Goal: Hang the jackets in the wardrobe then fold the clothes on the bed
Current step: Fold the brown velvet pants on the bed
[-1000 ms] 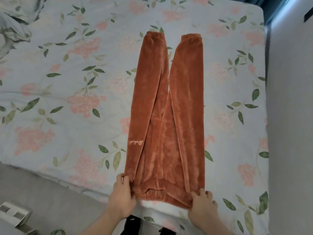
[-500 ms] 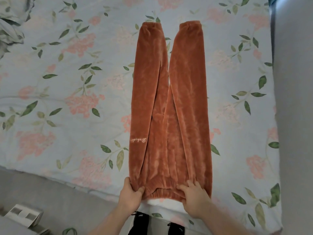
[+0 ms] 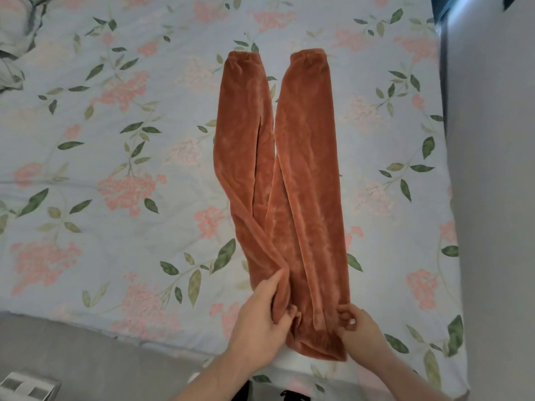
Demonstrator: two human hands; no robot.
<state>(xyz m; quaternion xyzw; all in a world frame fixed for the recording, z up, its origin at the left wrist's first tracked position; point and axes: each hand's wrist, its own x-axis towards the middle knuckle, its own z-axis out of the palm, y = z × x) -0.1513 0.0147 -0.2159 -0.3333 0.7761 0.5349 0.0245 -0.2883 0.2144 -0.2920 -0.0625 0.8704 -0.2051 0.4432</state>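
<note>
Rust-orange velvet trousers [image 3: 292,180] lie lengthwise on the floral bed sheet [image 3: 115,157], cuffs pointing away from me and the waistband at the bed's near edge. The left side of the waist is folded over onto the right side, so the near part is narrow. My left hand [image 3: 262,319] grips that folded-over fabric near the waistband. My right hand [image 3: 357,324] pinches the right edge of the waist with curled fingers. The two legs spread slightly apart toward the cuffs.
A grey wall or cabinet side [image 3: 492,169] runs along the bed's right edge. Crumpled patterned cloth [image 3: 11,53] sits at the far left corner. Grey floor [image 3: 86,357] and a white box [image 3: 26,387] lie below the bed's near edge.
My left hand has carried the left side of the waist rightward over the right side. My right hand moved back to the right edge of the waistband.
</note>
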